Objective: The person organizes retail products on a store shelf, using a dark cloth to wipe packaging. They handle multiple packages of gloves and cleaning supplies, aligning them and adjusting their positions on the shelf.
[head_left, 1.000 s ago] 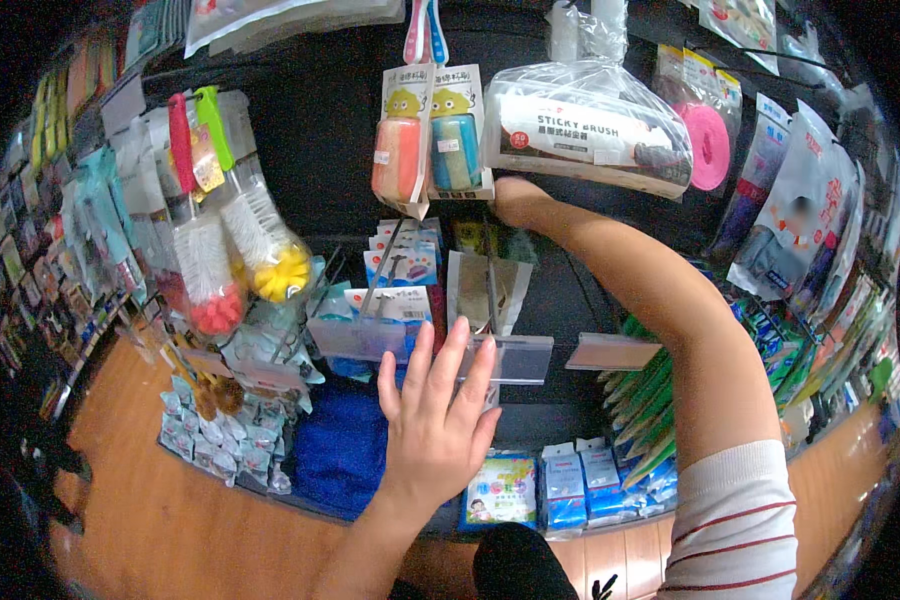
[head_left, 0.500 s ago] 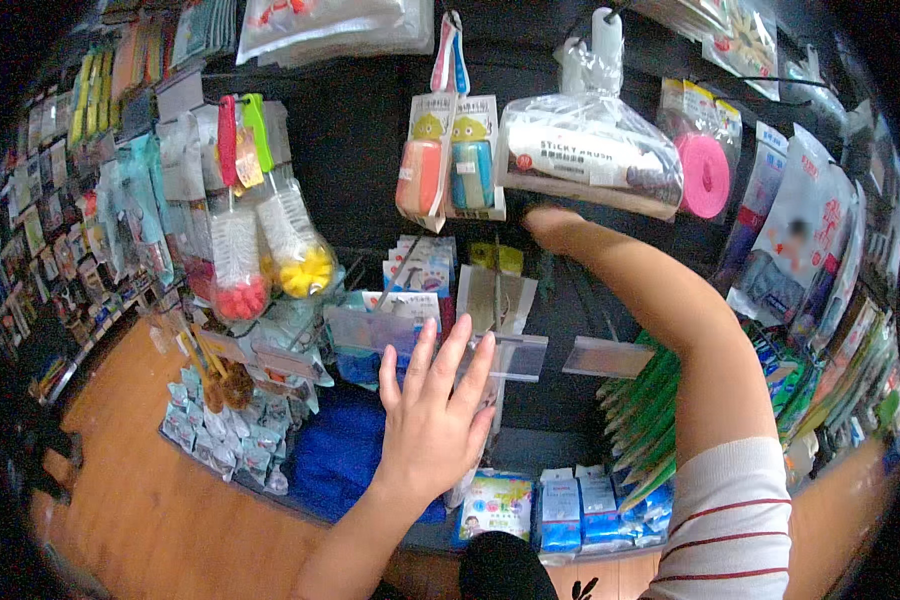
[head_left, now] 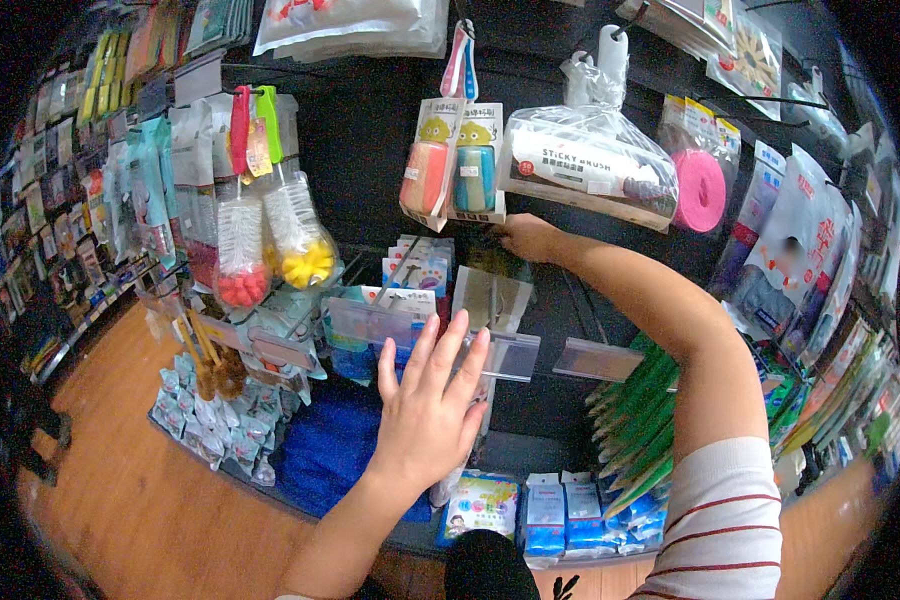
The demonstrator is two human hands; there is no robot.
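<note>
My left hand [head_left: 422, 420] is raised with its fingers spread, holding nothing. Its fingertips are in front of clear plastic label holders [head_left: 375, 322] on the rack hooks. Farther back, my right hand [head_left: 526, 238] reaches in below a bagged sticky roller [head_left: 590, 165]. Its fingers are dark and partly hidden, close to the top of a hanging grey-fronted packet [head_left: 492, 298]; whether they grip it cannot be seen. Just above that hand hang two carded brushes, a red one [head_left: 426, 175] and a blue one [head_left: 475, 175]. White and blue packets [head_left: 415, 265] hang left of the grey-fronted one.
Bottle brushes [head_left: 240, 240] with red and yellow tips hang at the left. A pink roll [head_left: 699, 190] and bagged goods [head_left: 795, 235] hang at the right. Green packs [head_left: 635, 405] slant out below my right forearm. Blue packs [head_left: 590, 510] line the bottom shelf.
My right hand has moved left, toward the space below the carded brushes. My left hand stays spread in nearly the same place. The view has shifted slightly.
</note>
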